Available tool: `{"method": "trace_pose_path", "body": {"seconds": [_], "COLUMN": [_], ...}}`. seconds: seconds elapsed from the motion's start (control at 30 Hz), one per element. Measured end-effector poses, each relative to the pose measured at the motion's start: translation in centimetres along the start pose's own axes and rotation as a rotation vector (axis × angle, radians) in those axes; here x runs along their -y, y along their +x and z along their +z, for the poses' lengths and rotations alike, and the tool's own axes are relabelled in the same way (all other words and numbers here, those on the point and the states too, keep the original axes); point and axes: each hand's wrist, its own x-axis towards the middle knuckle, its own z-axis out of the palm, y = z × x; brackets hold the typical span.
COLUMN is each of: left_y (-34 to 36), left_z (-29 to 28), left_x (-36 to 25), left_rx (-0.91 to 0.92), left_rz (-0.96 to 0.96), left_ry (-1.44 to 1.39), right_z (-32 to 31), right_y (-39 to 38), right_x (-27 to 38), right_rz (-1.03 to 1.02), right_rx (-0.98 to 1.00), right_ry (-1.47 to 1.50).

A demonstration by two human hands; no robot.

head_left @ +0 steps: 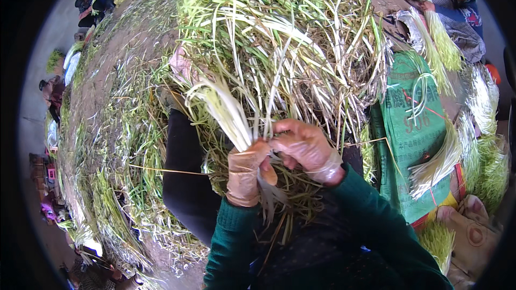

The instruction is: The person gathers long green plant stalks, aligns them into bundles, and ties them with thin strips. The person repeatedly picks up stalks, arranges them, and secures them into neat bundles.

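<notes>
My left hand [248, 172], in a tan glove, is wrapped round a small bunch of pale chives [228, 111]. Their whitish yellow ends fan out up and to the left, and limp leaves hang below the fist. Right beside it, my right hand [307, 149], in a thin clear glove, has its fingers bent in a pinch on a thin chive stalk [269, 114] next to the bunch. Its fingertips are partly hidden. Beyond both hands rises a big heap of loose chives [285, 37], green and white with brown withered leaves mixed in.
At my right lies a green printed sack [411, 156] with a bundle of pale chives [438, 164] on it. More bundles [481, 99] lie further right. Trimmed leaves litter the ground [123, 145] at left. One person [457, 13] holds chives at far right; others sit far left.
</notes>
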Motion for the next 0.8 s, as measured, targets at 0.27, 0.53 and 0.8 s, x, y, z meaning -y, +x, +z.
{"method": "trace_pose_path", "body": {"seconds": [0.27,0.53,0.8], "left_y": [0.2,1.6,1.1], "left_z": [-0.7,-3.8,-4.5], "left_x": [-1.4,-2.1,-2.4], "left_rx": [-0.105,-0.067,0.034], "left_rz": [-0.058,0.015,0.060], "left_ry": [-0.111,-0.254,-0.278], "right_z": [-3.2,-12.4,-6.6], "right_y": [-1.5,-8.7,-4.7], "right_x": [-5.1,-4.8,-1.1], "right_rz": [0.057,0.283,-0.249], "right_rx": [-0.319,-0.601,-0.252], "right_ry": [0.088,-0.388,-0.696]}}
